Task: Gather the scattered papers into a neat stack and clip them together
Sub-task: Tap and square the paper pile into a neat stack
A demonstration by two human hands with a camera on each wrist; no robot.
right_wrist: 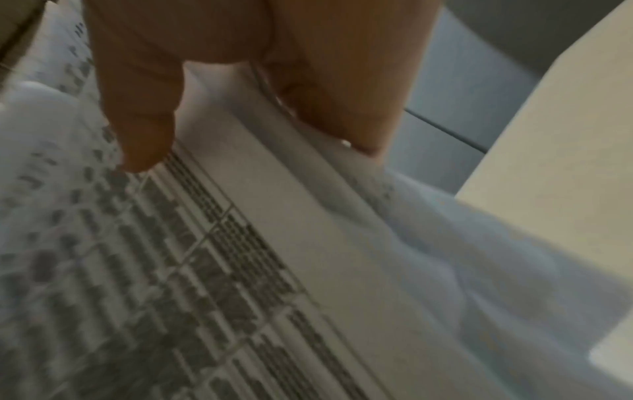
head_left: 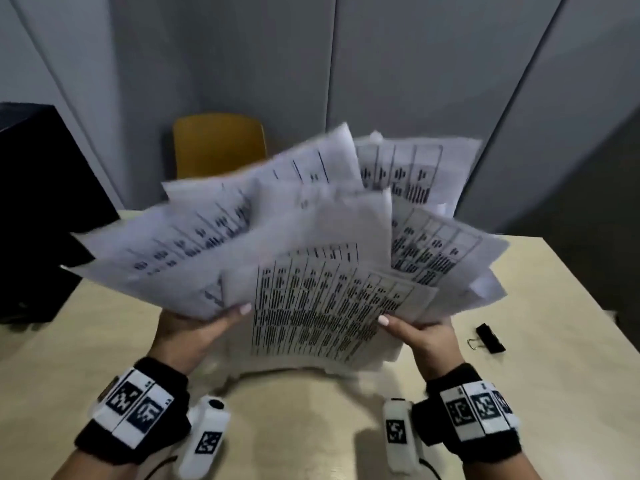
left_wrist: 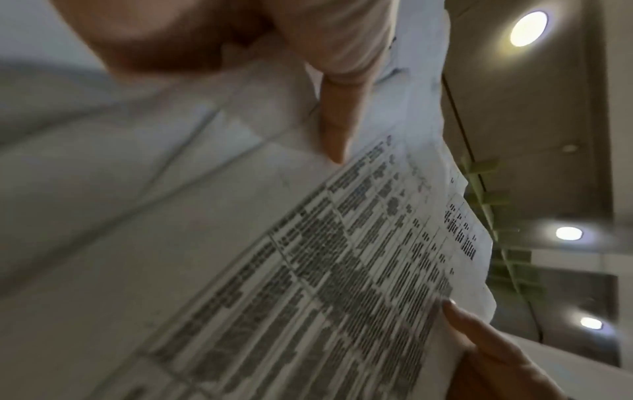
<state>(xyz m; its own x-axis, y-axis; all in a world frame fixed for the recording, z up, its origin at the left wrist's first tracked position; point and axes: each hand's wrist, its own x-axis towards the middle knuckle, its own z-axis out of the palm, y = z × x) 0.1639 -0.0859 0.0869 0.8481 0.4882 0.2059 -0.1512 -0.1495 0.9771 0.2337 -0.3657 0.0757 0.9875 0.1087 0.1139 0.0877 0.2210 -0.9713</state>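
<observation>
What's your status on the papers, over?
Left hand and right hand both grip the papers, lifted off the table. Sheets fanned out, not squared. Binder clip lies untouched right of the hands. Nothing in the way.

Two hands (head_left: 194,327) (head_left: 424,336); one binder clip (head_left: 490,338); one yellow chair (head_left: 219,143); one table (head_left: 554,289); papers (head_left: 311,271) too overlapped to count.

We can read no text: the papers (head_left: 311,296) carry printed tables too blurred to make out.
</observation>
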